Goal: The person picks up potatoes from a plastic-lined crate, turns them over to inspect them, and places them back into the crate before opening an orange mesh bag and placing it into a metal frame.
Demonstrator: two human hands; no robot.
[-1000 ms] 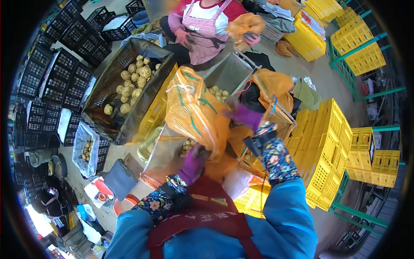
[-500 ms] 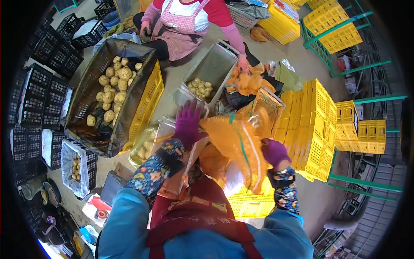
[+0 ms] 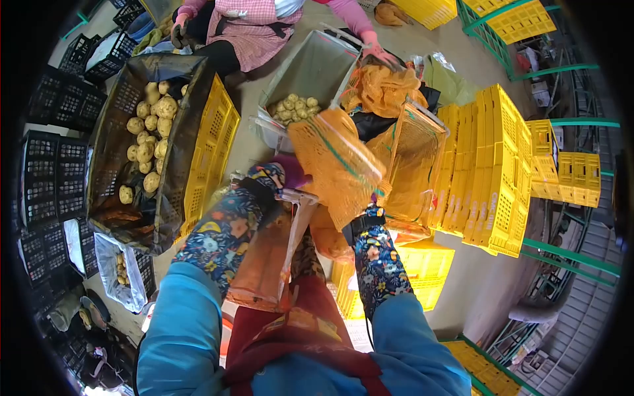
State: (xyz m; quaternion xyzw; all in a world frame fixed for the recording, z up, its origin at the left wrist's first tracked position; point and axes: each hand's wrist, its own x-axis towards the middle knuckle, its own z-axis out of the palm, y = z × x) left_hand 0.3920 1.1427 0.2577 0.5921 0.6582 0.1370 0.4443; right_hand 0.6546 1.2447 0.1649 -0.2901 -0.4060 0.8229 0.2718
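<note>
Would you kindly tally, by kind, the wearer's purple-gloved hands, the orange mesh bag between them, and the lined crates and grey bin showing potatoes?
Purple-gloved hands, left hand and right hand (mostly hidden): 2
Orange mesh bag: 1
Lined crates, dark-lined crate and pale-lined crate, showing potatoes: 2
Grey bin showing potatoes: 1
Total: 6

Here's the orange mesh bag with a green stripe (image 3: 333, 158), spread between a blurred purple-gloved left hand (image 3: 295, 169) and a mostly hidden right hand (image 3: 376, 198)! Beyond it, pale round potatoes (image 3: 294, 108) sit in a grey rectangular bin (image 3: 314, 69); a co-worker's pink-gloved hand (image 3: 378, 50) is at a crumpled orange mesh heap (image 3: 391, 91).
</note>
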